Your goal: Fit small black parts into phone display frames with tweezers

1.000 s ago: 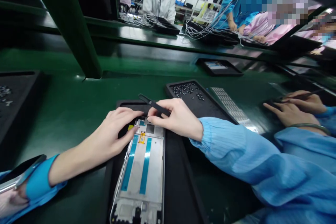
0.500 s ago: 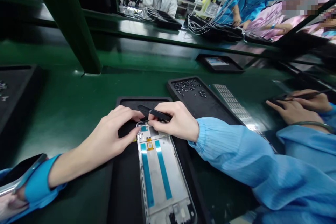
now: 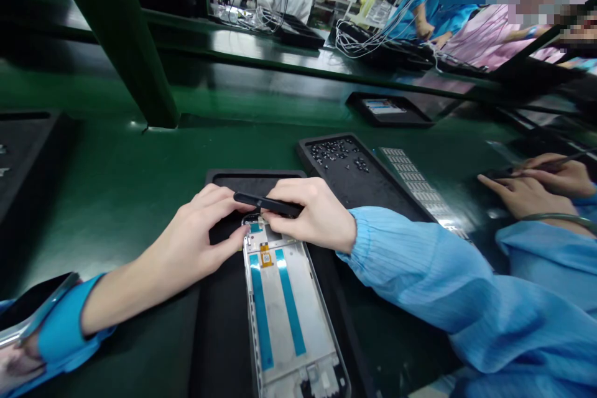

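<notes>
A phone frame [image 3: 280, 311], silvery with two blue strips and an orange flex piece, lies lengthwise in a black tray [image 3: 219, 336]. My left hand [image 3: 205, 227] steadies its upper left corner, thumb against the side edge and index finger reaching over the top. Black tweezers [image 3: 261, 202] lie across my right hand [image 3: 310, 211], their blunt end sticking out to the left. The right thumb and fingertips are pinched together at the frame's top end. Whether a small part sits between them is hidden.
Behind on the right, another black tray [image 3: 377, 183] holds many small dark parts, beside a strip sheet of pale labels [image 3: 413, 180]. A co-worker's hands [image 3: 545, 186] work at far right. A green post [image 3: 125, 43] rises at left, near a tray [image 3: 28, 161].
The tweezers have swung flatter in my right hand, their blunt end shifting left and slightly down toward my left fingers. Both hands stay at the frame's top end.
</notes>
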`<action>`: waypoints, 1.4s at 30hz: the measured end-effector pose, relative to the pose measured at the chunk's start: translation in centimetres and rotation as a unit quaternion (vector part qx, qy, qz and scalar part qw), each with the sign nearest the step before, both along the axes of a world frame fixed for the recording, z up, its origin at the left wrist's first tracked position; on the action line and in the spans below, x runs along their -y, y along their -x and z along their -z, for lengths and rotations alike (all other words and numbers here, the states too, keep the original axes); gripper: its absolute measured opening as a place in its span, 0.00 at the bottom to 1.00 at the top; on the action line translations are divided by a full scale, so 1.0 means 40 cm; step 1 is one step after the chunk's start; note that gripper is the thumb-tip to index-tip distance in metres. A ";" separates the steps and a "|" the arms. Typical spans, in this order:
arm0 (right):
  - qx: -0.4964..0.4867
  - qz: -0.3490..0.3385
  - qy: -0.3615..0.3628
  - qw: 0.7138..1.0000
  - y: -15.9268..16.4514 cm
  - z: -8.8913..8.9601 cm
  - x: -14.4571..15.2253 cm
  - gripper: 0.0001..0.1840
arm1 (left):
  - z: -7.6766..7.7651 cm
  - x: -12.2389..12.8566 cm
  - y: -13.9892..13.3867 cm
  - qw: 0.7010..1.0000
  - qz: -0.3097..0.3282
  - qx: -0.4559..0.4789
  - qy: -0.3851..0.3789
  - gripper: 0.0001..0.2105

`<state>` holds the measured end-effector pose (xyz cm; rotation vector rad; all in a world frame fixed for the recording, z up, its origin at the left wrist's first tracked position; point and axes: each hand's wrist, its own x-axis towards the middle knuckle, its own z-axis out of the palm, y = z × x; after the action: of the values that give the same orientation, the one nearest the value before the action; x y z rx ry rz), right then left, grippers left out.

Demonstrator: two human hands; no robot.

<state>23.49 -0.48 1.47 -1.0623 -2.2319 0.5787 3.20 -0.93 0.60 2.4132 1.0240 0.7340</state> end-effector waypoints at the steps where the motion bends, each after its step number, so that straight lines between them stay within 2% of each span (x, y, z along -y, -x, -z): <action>1: 0.000 -0.002 0.003 1.000 0.000 -0.001 -0.001 0.04 | -0.001 -0.001 0.000 1.000 0.001 0.001 0.001 0.11; 9: -0.003 -0.017 0.003 1.000 -0.002 -0.004 -0.004 0.04 | 0.002 -0.001 0.001 1.000 0.002 0.010 0.006 0.11; 14: 0.008 0.000 0.001 1.000 0.003 -0.006 -0.004 0.04 | 0.003 -0.001 0.000 1.000 0.001 0.010 0.012 0.11; 21: 0.000 -0.019 0.066 0.998 -0.003 -0.016 -0.011 0.04 | 0.001 -0.001 -0.001 1.000 -0.005 0.004 0.011 0.11; 27: 0.010 -0.005 0.019 1.000 0.000 -0.009 -0.006 0.04 | 0.001 -0.002 -0.002 1.000 0.000 0.014 0.008 0.10; 33: 0.028 0.007 0.022 0.999 0.004 -0.009 -0.004 0.05 | 0.001 0.000 -0.001 1.000 0.002 0.015 0.008 0.10; 42: 0.033 0.011 -0.016 0.999 0.015 0.000 0.012 0.03 | 0.002 0.000 -0.003 1.000 0.006 0.013 -0.007 0.08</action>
<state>22.89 -0.96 1.47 -1.1023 -2.2758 0.5050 3.30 -0.94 0.51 2.4143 0.9971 0.7687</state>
